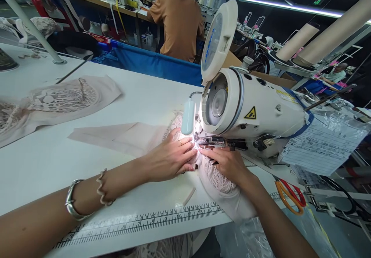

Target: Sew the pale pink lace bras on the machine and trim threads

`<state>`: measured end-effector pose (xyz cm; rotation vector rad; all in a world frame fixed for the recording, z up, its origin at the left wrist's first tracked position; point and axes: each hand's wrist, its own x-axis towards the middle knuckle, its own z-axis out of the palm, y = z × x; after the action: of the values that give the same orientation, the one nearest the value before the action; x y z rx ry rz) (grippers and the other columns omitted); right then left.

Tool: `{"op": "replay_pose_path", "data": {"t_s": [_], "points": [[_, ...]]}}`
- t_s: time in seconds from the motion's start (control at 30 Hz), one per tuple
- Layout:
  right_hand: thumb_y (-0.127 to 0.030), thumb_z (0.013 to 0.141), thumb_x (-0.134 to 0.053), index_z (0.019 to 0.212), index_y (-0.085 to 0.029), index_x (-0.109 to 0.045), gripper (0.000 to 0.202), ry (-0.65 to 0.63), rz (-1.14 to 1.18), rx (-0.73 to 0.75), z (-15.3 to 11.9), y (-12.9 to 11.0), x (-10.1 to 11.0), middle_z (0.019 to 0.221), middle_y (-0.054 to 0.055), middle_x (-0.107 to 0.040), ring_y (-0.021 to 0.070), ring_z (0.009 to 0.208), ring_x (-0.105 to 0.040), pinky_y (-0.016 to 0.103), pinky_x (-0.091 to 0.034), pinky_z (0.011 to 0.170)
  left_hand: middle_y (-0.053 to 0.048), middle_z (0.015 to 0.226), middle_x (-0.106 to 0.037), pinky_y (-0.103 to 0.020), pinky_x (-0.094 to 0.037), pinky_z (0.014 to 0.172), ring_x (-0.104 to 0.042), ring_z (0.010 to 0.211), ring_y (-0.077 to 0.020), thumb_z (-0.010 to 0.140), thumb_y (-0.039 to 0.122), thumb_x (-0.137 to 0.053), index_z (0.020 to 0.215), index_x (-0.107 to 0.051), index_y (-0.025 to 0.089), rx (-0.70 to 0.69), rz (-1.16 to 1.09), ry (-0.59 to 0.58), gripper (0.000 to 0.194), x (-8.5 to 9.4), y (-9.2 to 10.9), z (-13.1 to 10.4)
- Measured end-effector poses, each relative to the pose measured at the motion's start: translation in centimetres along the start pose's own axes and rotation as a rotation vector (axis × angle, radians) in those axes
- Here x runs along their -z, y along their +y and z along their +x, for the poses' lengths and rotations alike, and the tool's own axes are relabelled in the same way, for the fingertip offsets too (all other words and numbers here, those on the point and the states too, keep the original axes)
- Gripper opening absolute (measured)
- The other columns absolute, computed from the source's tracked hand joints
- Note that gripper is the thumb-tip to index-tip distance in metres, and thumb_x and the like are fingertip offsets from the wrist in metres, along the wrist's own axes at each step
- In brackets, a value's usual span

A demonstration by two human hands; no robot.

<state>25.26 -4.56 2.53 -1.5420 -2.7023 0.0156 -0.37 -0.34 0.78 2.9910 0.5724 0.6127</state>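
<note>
Pale pink lace fabric [218,179] with sheer cloth lies under the needle area of a white sewing machine [261,101]. My left hand [174,155] rests on the fabric left of the needle, fingers stretched out and slightly spread. On the other side, my right hand [227,163] grips the lace, its index finger reaching close to the presser foot. A small dark tip shows by the right fingers; I cannot make it out. The lit lamp [188,117] shines on the stitching spot. Sheer cloth [121,136] trails left across the table.
Another lace piece [66,99] lies at the table's left. A printed ruler [156,221] runs along the front edge. Orange-handled scissors [288,198] hang at right, below a written sheet [323,142]. A person in a brown shirt [181,22] sits beyond a blue cloth bin [150,63].
</note>
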Motion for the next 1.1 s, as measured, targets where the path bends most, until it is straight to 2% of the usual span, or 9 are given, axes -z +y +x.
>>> {"op": "replay_pose_path", "data": {"t_s": [0.1, 0.27, 0.33, 0.4, 0.47, 0.57, 0.7, 0.9, 1.1], "points": [[0.002, 0.084, -0.040, 0.141, -0.033, -0.059, 0.070, -0.042, 0.011, -0.025, 0.3, 0.0, 0.1, 0.099, 0.001, -0.077, 0.0163, 0.091, -0.067, 0.025, -0.049, 0.081, -0.014, 0.113, -0.069, -0.063, -0.023, 0.108, -0.059, 0.116, -0.0349, 0.107, 0.045, -0.034, 0.113, -0.063, 0.014, 0.017, 0.002, 0.009, 0.043, 0.3, -0.1, 0.1], [0.000, 0.084, -0.042, 0.143, -0.036, -0.056, 0.071, -0.075, 0.011, -0.088, 0.9, -0.3, 0.6, 0.113, 0.002, -0.075, 0.0186, 0.101, -0.066, 0.029, -0.050, 0.089, -0.017, 0.121, -0.067, -0.063, -0.026, 0.109, -0.056, 0.120, -0.0378, 0.103, 0.051, -0.040, 0.117, -0.061, 0.013, 0.058, 0.064, 0.018, 0.046, 0.1, 0.1, 0.1], [0.001, 0.082, -0.042, 0.143, -0.036, -0.056, 0.072, -0.085, -0.002, -0.099, 0.9, -0.3, 0.6, 0.108, 0.001, -0.074, 0.0183, 0.098, -0.066, 0.028, -0.050, 0.087, -0.021, 0.131, -0.062, -0.062, -0.029, 0.108, -0.052, 0.126, -0.0387, 0.105, 0.044, -0.038, 0.121, -0.059, 0.009, 0.065, 0.132, 0.042, 0.044, -0.3, 0.5, 0.0], [0.001, 0.080, -0.043, 0.143, -0.036, -0.056, 0.074, -0.092, -0.021, -0.099, 0.8, -0.3, 0.6, 0.105, 0.001, -0.073, 0.0182, 0.095, -0.066, 0.028, -0.050, 0.084, -0.022, 0.134, -0.060, -0.055, -0.037, 0.101, -0.054, 0.122, -0.0357, 0.106, 0.029, -0.034, 0.123, -0.058, 0.007, 0.060, 0.164, 0.071, 0.037, -0.8, 0.9, -0.1], [0.000, 0.079, -0.045, 0.141, -0.034, -0.058, 0.072, -0.074, -0.046, -0.098, 0.6, -0.2, 0.7, 0.109, 0.002, -0.072, 0.0195, 0.096, -0.065, 0.028, -0.049, 0.084, -0.019, 0.126, -0.064, -0.044, -0.044, 0.089, -0.059, 0.107, -0.0294, 0.103, 0.014, -0.031, 0.121, -0.058, 0.008, 0.045, 0.131, 0.068, 0.033, -1.2, 1.2, -0.1], [-0.002, 0.076, -0.048, 0.139, -0.032, -0.060, 0.071, -0.050, -0.067, -0.089, 0.4, -0.2, 0.8, 0.114, 0.003, -0.070, 0.0210, 0.097, -0.064, 0.028, -0.048, 0.079, -0.014, 0.112, -0.068, -0.037, -0.044, 0.077, -0.059, 0.089, -0.0237, 0.097, 0.003, -0.033, 0.119, -0.058, 0.010, 0.016, 0.058, 0.030, 0.034, -1.5, 0.9, -0.1], [0.001, 0.073, -0.045, 0.144, -0.038, -0.054, 0.081, -0.096, -0.028, -0.079, 0.4, -0.3, 0.8, 0.107, 0.001, -0.067, 0.0171, 0.089, -0.062, 0.023, -0.045, 0.066, -0.012, 0.105, -0.068, -0.036, -0.041, 0.073, -0.057, 0.084, -0.0231, 0.093, -0.001, -0.040, 0.118, -0.059, 0.012, 0.024, 0.083, 0.034, 0.034, -1.7, -0.1, 0.0], [0.000, 0.076, -0.045, 0.145, -0.039, -0.052, 0.080, -0.125, 0.013, -0.111, 0.5, -0.5, 0.4, 0.110, 0.002, -0.065, 0.0156, 0.086, -0.061, 0.021, -0.043, 0.063, -0.012, 0.103, -0.068, -0.035, -0.040, 0.071, -0.057, 0.081, -0.0219, 0.092, -0.001, -0.043, 0.113, -0.061, 0.012, 0.013, 0.098, 0.039, 0.030, -1.5, -0.3, 0.2], [0.000, 0.076, -0.045, 0.147, -0.038, -0.050, 0.081, -0.137, 0.018, -0.113, 0.4, -0.5, 0.6, 0.111, 0.002, -0.064, 0.0166, 0.089, -0.061, 0.022, -0.044, 0.065, -0.011, 0.103, -0.069, -0.035, -0.043, 0.072, -0.058, 0.081, -0.0209, 0.093, -0.002, -0.042, 0.116, -0.058, 0.012, -0.019, 0.075, 0.074, 0.031, -1.1, -0.1, 0.3]]}}
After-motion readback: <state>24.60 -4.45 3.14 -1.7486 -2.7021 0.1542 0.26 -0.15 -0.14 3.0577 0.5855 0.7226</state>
